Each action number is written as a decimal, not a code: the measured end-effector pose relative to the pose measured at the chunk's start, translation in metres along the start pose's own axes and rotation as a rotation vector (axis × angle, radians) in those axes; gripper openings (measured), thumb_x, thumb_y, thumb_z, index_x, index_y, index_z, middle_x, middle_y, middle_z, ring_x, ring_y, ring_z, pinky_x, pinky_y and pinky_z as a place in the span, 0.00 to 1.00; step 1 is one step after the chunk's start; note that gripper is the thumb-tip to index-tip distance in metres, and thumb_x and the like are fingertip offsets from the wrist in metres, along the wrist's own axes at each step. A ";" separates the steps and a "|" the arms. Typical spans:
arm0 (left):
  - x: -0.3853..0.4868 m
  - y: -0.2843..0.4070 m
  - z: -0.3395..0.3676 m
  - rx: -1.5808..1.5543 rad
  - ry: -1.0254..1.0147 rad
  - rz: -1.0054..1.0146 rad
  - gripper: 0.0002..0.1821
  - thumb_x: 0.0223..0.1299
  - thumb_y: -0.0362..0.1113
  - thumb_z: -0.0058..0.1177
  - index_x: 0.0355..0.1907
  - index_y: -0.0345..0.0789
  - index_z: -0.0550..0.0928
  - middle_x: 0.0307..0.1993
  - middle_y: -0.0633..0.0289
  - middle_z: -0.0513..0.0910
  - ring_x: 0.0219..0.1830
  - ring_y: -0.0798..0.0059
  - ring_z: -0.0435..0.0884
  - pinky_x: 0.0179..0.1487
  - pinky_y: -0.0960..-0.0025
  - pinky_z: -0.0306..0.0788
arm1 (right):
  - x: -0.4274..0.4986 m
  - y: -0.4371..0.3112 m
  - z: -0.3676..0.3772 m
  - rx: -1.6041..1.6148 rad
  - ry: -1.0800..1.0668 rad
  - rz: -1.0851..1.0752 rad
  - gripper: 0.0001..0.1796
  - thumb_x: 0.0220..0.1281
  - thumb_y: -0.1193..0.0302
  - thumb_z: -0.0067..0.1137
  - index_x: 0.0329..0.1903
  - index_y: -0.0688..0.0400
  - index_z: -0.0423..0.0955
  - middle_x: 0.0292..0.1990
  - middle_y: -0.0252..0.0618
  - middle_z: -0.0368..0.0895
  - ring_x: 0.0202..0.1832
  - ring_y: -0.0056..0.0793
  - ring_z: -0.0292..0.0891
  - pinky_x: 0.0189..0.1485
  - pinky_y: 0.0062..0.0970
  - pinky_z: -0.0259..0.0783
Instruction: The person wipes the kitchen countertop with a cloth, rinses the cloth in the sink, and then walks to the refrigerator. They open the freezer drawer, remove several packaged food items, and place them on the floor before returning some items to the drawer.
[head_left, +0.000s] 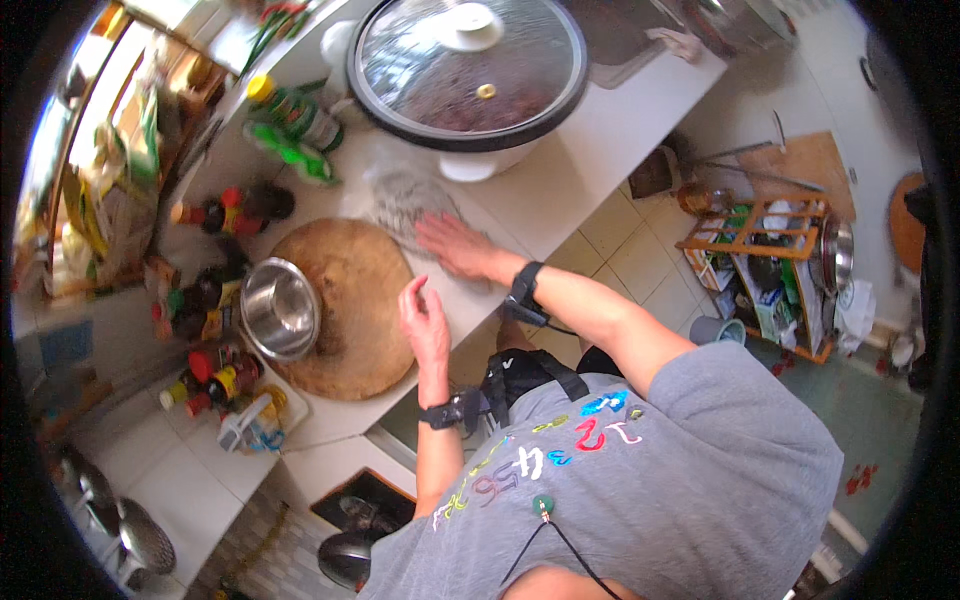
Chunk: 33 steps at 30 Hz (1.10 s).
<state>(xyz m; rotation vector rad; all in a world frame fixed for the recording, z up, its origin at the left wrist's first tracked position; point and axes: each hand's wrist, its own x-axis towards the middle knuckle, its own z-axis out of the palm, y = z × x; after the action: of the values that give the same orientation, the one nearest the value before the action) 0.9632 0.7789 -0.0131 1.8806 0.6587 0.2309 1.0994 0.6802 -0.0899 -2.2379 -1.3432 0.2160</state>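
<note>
My right hand (459, 249) lies flat at the edge of a crumpled grey cloth (411, 201) on the white counter, fingers stretched out and touching it. The cloth is blurred. My left hand (426, 321) hovers by the near rim of a round wooden chopping board (367, 300), its fingers loosely bent and nothing in them. A shiny steel bowl (281, 309) stands on the board's far left side. Beyond the cloth sits a large white cooker (480, 161) under a glass lid (465, 75); dark contents show through.
Green bottles (300, 124) and several sauce bottles (225, 210) line the wall side. A plastic jug (255, 424) stands near the counter corner. Ladles (146, 536) hang at lower left. At right are a wooden rack (780, 262) and a grey bucket (716, 330) on the floor.
</note>
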 end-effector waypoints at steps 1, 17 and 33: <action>0.011 -0.001 0.015 0.137 -0.035 0.229 0.15 0.60 0.31 0.48 0.50 0.30 0.73 0.47 0.51 0.75 0.53 0.60 0.73 0.59 0.62 0.65 | -0.018 -0.001 -0.010 0.057 -0.030 -0.017 0.24 0.54 0.73 0.49 0.56 0.60 0.66 0.63 0.48 0.60 0.68 0.45 0.49 0.70 0.44 0.45; 0.069 -0.016 0.094 -0.730 -0.476 -0.542 0.33 0.65 0.57 0.35 0.63 0.34 0.62 0.64 0.53 0.63 0.66 0.61 0.60 0.67 0.63 0.55 | -0.487 -0.050 -0.122 0.234 0.646 1.506 0.09 0.54 0.69 0.50 0.34 0.58 0.77 0.30 0.49 0.80 0.34 0.47 0.77 0.37 0.39 0.71; -0.165 0.089 0.314 0.810 -0.841 0.915 0.23 0.47 0.40 0.60 0.47 0.32 0.79 0.43 0.45 0.80 0.45 0.54 0.78 0.52 0.61 0.69 | -0.860 -0.356 0.071 0.204 1.017 2.100 0.09 0.53 0.68 0.50 0.28 0.58 0.76 0.33 0.48 0.78 0.37 0.51 0.74 0.41 0.44 0.70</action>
<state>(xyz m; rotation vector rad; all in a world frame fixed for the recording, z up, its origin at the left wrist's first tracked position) 0.9976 0.4153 -0.0351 2.6516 -0.8397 -0.3102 0.3680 0.0995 -0.0778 -1.9695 1.5900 -0.1228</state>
